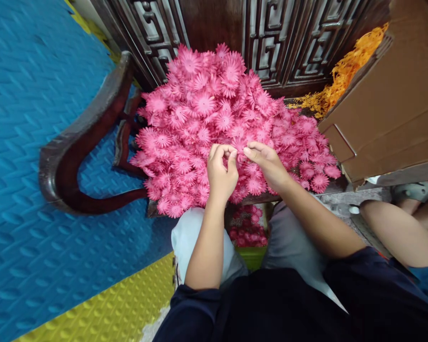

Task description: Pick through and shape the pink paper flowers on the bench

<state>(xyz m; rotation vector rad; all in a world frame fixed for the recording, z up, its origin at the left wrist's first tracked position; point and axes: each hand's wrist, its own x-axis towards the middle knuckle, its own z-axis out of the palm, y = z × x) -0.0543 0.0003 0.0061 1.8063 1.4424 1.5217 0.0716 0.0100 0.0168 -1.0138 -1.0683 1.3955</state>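
Observation:
A large heap of pink artificial flower heads (203,104) covers the dark wooden bench in front of me. Over its front part, my left hand (223,166) is closed in a pinch at the left side of one pink flower (239,144). Pinching the right side of that same flower is my right hand (266,161), thumb and forefinger together. The flower is held between the two hands, just above the heap. Its underside is hidden. More pink flowers (249,230) lie lower down, between my knees, in a green container (253,256).
A curved wooden armrest (66,175) stands at the left above blue matting (17,142). Carved panels (214,28) rise behind the heap. At the right are a cardboard box (395,95), orange artificial strands (353,66) and another person's leg (403,228).

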